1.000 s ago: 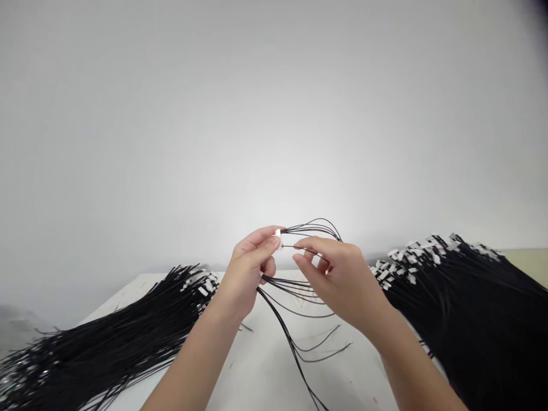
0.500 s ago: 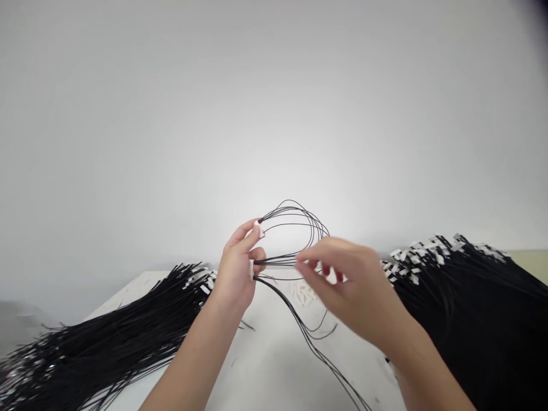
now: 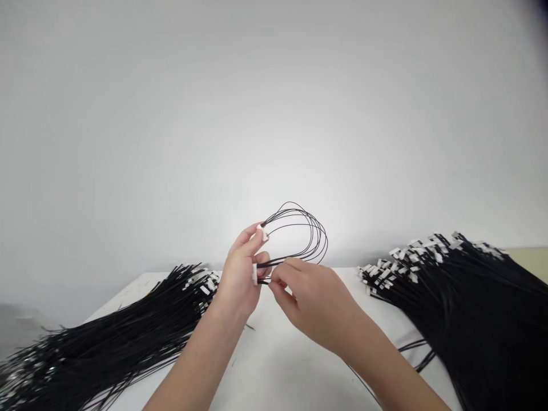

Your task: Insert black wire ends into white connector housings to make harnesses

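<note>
My left hand (image 3: 238,277) is closed around a wire harness. Its thumb and forefinger pinch a small white connector (image 3: 262,232), while a second white connector (image 3: 254,274) rests against the palm by the curled lower fingers. Thin black wires (image 3: 315,224) loop to the right from the upper connector and return to the lower one. Just right of the lower connector, my right hand (image 3: 314,294) pinches black wire close to where it enters. The fingers hide the exact tips and how many wires are in the pinch.
A large bundle of black wires with white connectors (image 3: 471,308) lies on the right of the white table (image 3: 274,365). Another black wire bundle (image 3: 115,331) stretches across the left. Behind the table stands a plain pale wall (image 3: 274,114).
My right hand has moved left and slightly down to the lower connector, its fingertips now on the wire there. My left hand has barely shifted and keeps both connectors.
</note>
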A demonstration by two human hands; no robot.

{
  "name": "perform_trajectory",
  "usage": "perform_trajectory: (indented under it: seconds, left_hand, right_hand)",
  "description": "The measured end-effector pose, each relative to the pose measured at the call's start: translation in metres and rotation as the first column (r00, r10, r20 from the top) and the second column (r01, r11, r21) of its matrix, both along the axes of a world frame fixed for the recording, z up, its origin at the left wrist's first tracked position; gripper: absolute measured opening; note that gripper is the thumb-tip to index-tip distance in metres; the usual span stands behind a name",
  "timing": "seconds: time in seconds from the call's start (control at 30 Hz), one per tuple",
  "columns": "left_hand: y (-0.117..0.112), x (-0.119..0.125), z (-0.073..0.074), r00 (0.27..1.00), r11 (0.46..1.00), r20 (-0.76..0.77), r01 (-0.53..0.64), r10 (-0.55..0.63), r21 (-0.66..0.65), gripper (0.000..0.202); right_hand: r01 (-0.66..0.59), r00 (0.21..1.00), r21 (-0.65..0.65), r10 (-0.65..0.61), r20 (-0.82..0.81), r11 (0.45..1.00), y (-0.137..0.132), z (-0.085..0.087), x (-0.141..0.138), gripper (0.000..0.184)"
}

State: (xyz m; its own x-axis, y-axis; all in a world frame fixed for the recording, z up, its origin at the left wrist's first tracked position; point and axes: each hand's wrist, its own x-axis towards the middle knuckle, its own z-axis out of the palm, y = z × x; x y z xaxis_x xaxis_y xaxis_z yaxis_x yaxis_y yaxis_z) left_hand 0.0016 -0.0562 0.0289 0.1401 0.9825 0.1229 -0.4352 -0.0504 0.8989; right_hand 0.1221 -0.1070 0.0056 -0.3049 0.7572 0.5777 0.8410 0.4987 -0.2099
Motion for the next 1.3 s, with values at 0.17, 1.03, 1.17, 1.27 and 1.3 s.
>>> perform_trajectory:
  seconds: [0.17, 1.03, 1.17, 1.27, 1.3]
  left_hand:
    - [0.0, 0.001, 0.0, 1.0, 1.0, 0.004, 0.007, -0.006, -0.03, 0.034]
    - [0.003, -0.004, 0.003, 0.999, 1.0, -0.028, 0.018, -0.018, 0.005, 0.037]
    - [0.004, -0.005, 0.002, 0.998, 0.999, -0.053, 0.041, -0.039, 0.03, 0.037]
    - [0.004, -0.004, 0.002, 0.996, 0.998, -0.072, 0.046, -0.043, 0.042, 0.036]
    - [0.004, -0.004, 0.002, 0.995, 0.998, -0.084, 0.05, -0.046, 0.043, 0.035]
  right_hand:
    - [0.059, 0.998, -0.004, -0.058, 0.036, 0.998, 0.0, -0.002, -0.006, 0.018]
    - [-0.237, -0.141, 0.218, 0.188, -0.972, 0.947, -0.002, 0.042, 0.091, 0.016]
    - [-0.112, -0.234, 0.308, 0.276, -0.932, 0.945, 0.004, 0.039, 0.1, 0.017]
    - [-0.087, -0.281, 0.383, 0.347, -0.895, 0.92, 0.005, 0.039, 0.111, 0.017]
    - [-0.107, -0.3, 0.39, 0.344, -0.89, 0.914, 0.005, 0.039, 0.113, 0.016]
